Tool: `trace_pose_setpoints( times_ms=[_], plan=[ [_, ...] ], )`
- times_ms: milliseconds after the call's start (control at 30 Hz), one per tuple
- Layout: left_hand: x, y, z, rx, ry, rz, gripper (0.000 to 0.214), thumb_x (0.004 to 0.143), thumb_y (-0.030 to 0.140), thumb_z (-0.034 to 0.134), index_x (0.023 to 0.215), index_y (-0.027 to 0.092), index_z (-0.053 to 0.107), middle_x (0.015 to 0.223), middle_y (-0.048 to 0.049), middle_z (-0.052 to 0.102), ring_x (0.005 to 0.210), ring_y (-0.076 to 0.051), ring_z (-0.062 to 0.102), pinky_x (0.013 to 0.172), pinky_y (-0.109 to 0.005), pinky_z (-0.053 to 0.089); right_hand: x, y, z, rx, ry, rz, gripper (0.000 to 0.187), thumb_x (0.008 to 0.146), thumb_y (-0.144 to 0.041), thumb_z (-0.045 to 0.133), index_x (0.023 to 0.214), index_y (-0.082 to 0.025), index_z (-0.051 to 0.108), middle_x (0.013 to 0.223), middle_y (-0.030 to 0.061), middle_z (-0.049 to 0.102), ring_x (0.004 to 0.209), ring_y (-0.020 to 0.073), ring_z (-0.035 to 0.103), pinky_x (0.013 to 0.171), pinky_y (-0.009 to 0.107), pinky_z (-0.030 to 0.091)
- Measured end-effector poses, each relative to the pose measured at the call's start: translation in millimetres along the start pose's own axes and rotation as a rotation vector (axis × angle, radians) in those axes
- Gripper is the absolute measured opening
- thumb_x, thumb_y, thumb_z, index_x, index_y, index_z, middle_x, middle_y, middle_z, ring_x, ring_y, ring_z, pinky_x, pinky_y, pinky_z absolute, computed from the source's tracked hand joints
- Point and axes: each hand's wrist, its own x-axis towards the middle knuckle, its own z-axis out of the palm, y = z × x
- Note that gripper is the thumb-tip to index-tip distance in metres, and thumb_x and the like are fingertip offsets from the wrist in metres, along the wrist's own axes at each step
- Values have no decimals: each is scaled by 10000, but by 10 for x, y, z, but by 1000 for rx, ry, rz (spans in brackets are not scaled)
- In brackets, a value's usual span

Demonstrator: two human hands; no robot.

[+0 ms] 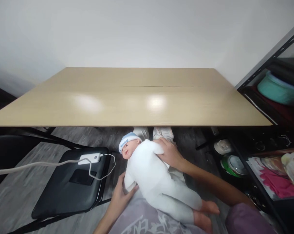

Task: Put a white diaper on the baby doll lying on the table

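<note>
A baby doll (149,172) in a white long-sleeved suit lies slantwise across my lap, its head to the upper left and bare feet to the lower right. It wears a blue and white knit cap (128,140). My left hand (121,193) grips the doll's side by one sleeve, thumb over the front and the other fingers partly hidden beneath. Across the doll, my right hand (170,152) wraps round the other sleeve near the shoulder, with some fingertips out of sight.
A light wooden table (137,107) stands just ahead against the wall. To the left, a black folding chair (64,198) bears a white power bank (90,158) with a cable and a dark phone (83,176). On the right are shelves with a teal basin (279,87) and several household items.
</note>
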Motion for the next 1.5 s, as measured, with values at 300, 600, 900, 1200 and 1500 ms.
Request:
trace_pose_setpoints(
  times_ms=[300,600,900,1200,1500],
  plan=[
    [481,1020,-356,146,-110,319,441,932,510,705,1243,198,702,1226,-121,817,1098,-335,778,954,-459,638,-281,-46,-878,-45,186,126,383,962,-211,607,1314,-296,729,1220,77,790,1125,311,739,989,418,582],
    [2046,2060,-507,421,-227,451,629,888,596,669,1349,168,691,1349,-158,786,1207,-371,744,1025,-457,562,351,699,-1335,-318,214,302,256,1001,-377,660,1167,-218,773,1084,98,821,940,287,725,732,318,425],
    [3199,2249,-557,599,-74,440,575,912,563,710,1353,196,682,1208,-110,799,1022,-300,717,864,-356,517,1036,1621,-1272,-462,212,270,319,1038,-496,631,1108,-206,746,1056,117,778,951,301,680,751,344,420],
    [4363,2048,-549,810,216,671,610,995,711,613,1301,207,771,1089,-127,762,1059,-341,676,880,-391,489,1998,2370,-1229,-498,292,272,446,984,-611,641,1071,-181,722,1047,150,777,950,323,679,765,360,449],
    [5559,2194,-658,753,372,732,649,950,782,637,1229,214,779,1061,-118,755,1027,-326,659,871,-383,453,3062,2826,-1232,-539,381,169,590,880,-484,681,1353,-134,654,1267,216,747,1096,402,676,922,497,555]
  ],
)
